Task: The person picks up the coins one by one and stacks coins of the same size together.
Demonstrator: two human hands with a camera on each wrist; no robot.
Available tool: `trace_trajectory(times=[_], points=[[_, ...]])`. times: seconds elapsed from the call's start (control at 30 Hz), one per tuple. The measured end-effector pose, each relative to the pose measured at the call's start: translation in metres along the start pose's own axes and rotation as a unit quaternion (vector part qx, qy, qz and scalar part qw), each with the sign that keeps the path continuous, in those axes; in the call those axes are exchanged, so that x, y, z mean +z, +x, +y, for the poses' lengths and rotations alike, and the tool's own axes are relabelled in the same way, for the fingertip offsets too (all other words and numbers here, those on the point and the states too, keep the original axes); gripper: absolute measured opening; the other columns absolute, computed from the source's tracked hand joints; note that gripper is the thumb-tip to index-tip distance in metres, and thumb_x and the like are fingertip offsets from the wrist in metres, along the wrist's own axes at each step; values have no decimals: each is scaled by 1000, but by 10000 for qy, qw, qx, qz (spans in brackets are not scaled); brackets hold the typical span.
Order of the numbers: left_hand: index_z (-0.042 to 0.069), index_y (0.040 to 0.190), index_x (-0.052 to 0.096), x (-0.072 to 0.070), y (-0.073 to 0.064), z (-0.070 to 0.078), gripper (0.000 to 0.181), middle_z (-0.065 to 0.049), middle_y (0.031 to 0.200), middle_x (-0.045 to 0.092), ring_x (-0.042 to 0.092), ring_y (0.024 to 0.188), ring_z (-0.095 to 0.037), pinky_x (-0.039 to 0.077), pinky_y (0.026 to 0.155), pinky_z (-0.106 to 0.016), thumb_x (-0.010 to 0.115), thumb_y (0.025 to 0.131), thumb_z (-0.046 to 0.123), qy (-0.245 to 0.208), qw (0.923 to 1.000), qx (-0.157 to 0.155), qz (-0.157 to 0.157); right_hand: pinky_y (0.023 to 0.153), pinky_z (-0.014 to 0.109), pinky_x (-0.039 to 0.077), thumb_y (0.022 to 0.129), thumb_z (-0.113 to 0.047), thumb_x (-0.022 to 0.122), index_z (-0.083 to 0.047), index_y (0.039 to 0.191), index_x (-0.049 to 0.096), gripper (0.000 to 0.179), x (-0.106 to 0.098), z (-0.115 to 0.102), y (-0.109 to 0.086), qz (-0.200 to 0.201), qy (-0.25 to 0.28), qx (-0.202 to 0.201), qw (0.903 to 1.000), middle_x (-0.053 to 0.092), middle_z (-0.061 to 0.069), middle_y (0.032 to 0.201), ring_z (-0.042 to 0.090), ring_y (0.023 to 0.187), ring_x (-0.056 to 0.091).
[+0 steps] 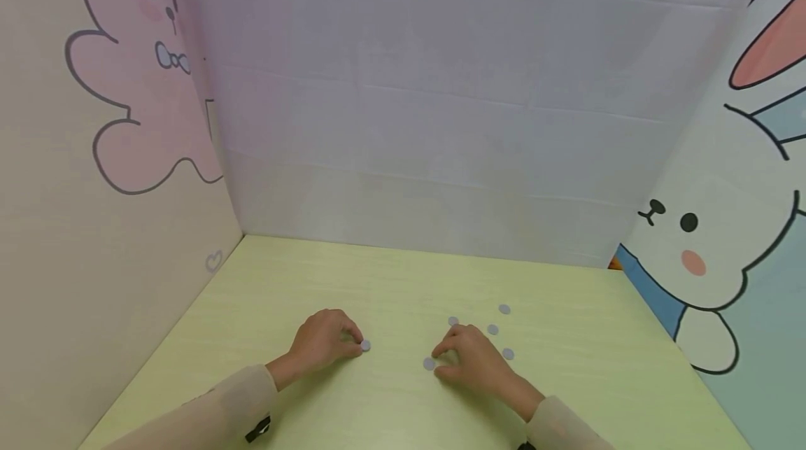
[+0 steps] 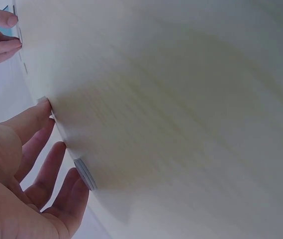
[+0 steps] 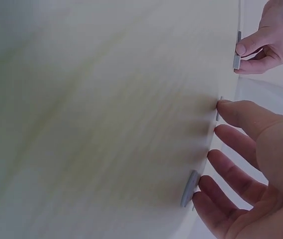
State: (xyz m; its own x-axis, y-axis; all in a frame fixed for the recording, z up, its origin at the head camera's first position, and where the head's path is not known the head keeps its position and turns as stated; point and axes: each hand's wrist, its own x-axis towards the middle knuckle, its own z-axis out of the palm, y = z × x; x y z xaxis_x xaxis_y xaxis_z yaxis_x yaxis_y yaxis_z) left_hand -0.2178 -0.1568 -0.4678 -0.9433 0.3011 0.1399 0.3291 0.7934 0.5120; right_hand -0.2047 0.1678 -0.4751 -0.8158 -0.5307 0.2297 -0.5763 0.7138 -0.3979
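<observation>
My left hand (image 1: 322, 339) pinches a small stack of grey discs (image 1: 365, 346) at the table surface; its layered edge shows between thumb and finger in the right wrist view. Another short stack (image 2: 85, 174) stands by that hand's outer fingers in the left wrist view, hidden from the head view. To the right, my right hand (image 1: 474, 360) has thumb and forefinger at the edge of a single flat grey disc (image 1: 429, 364). In the right wrist view, a further disc (image 3: 189, 189) shows beside the right hand's outer fingers.
Several loose discs lie beyond and beside the right hand, among them a disc (image 1: 504, 309) farthest back and a disc (image 1: 508, 354) at its right. The pale yellow table (image 1: 352, 408) meets a plain white back sheet (image 1: 441, 121) and printed cartoon side panels.
</observation>
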Motion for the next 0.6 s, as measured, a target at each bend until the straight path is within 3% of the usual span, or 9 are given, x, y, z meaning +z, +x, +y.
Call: trace_trajectory(times=[0.4,0.6], points=[[29,78,82,1,1,1,15,14,90,71,65,92,-14,55,81,-41,97,78,30,28,9999,-101,23,80,32,52,86,-22,90,-19,94,85,10,5,-4,3,155,-87,-6,9998,71,-11,93,11,90,59],[27,79,82,1,1,0,14,13,90,72,66,94,-15,56,83,-44,97,78,28,-2,10000,17,62,79,31,52,88,-23,89,-19,90,85,6,6,-6,9,203,-65,-136,9997,73,-13,90,10,86,61]])
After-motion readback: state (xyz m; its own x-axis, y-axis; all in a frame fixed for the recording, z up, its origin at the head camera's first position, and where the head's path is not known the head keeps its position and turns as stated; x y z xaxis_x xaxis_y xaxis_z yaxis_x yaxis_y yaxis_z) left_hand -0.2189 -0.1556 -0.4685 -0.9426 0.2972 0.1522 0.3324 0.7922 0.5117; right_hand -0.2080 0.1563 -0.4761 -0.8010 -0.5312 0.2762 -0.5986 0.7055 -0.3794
